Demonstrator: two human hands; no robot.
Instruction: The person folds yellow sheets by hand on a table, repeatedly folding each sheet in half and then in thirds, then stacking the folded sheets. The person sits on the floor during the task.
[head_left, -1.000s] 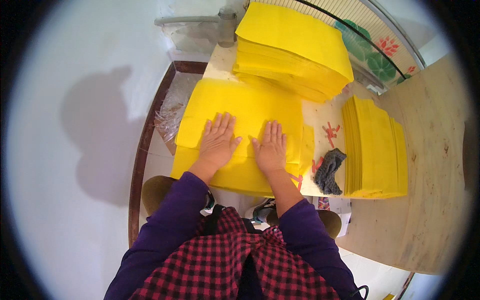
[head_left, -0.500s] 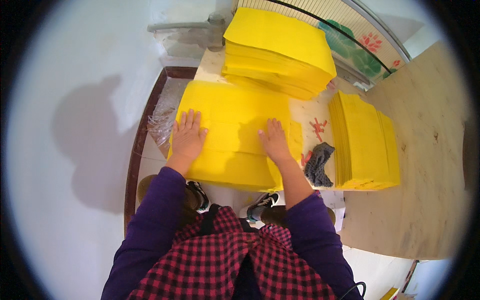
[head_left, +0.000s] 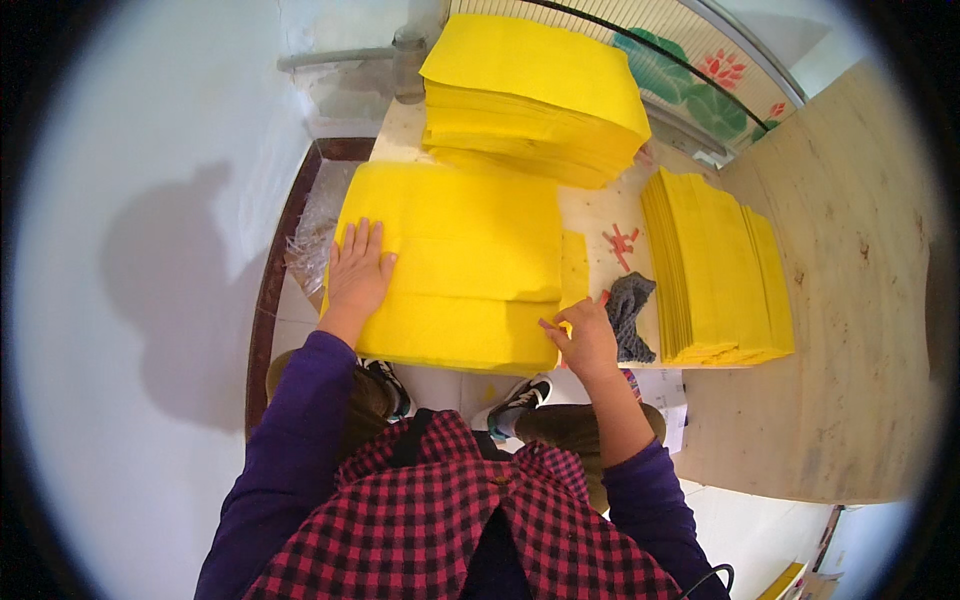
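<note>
A large yellow paper sheet (head_left: 460,250) lies flat on top of a low stack on the table in front of me. My left hand (head_left: 357,272) rests palm down on its left edge, fingers spread. My right hand (head_left: 583,335) is at the sheet's near right corner, with the fingers pinched on the paper's edge. A narrow strip of yellow paper (head_left: 574,270) shows along the sheet's right side.
A tall stack of yellow paper (head_left: 535,95) sits at the back. A fanned pile of folded yellow sheets (head_left: 715,265) lies to the right, with a grey cloth (head_left: 630,315) beside it. The table (head_left: 850,330) continues right; clear plastic wrap (head_left: 315,215) is at left.
My hands have spread apart: the left slid out to the sheet's left edge, the right moved to the near right corner and pinched it. The sheet now lies smoother.
</note>
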